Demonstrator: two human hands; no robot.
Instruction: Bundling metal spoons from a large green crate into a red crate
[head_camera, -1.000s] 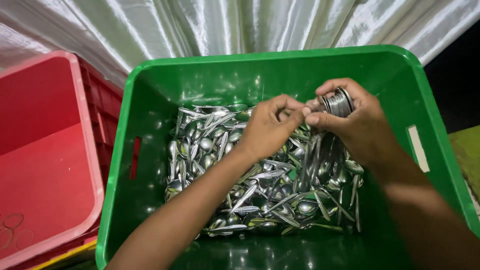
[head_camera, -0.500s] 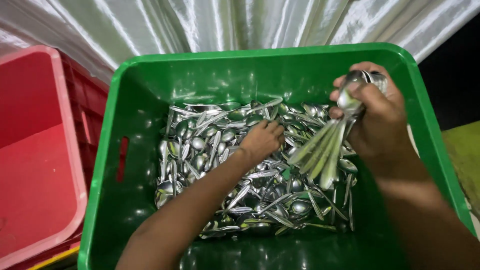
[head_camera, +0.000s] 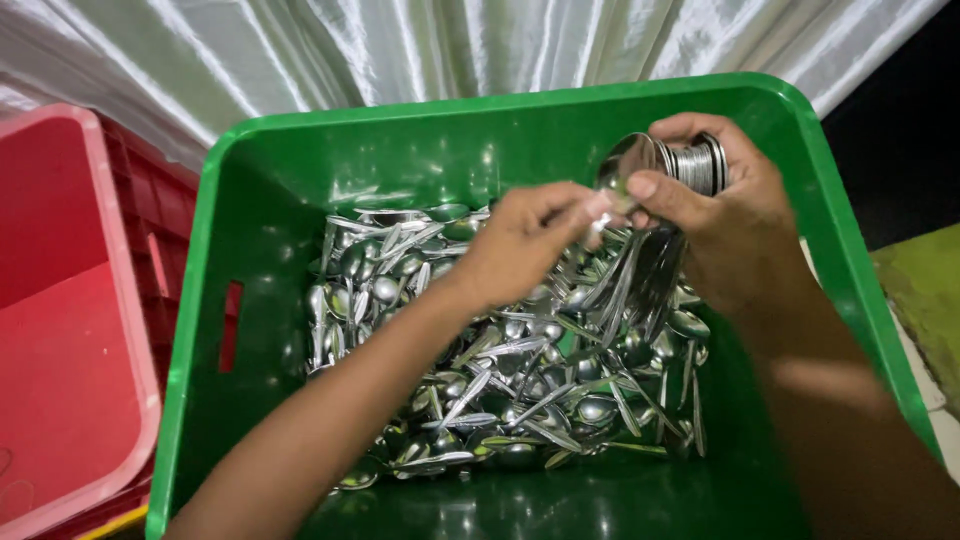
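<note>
A green plastic crate (head_camera: 270, 190) holds a heap of several shiny metal spoons (head_camera: 470, 390). My right hand (head_camera: 730, 215) grips a stacked bundle of spoons (head_camera: 685, 165), bowls nested at the top and handles hanging down over the heap. My left hand (head_camera: 525, 240) reaches across from the lower left and pinches a single spoon (head_camera: 615, 190) against that bundle, fingertips meeting my right thumb.
A red plastic crate (head_camera: 95, 300) stands to the left of the green one, its inside bare. Shiny silver cloth (head_camera: 400, 50) hangs behind both crates. A green-yellow surface (head_camera: 925, 300) shows at the right edge.
My left hand rose from the heap with a spoon and came up to the bundle. My right hand stays raised with the stacked spoons.
</note>
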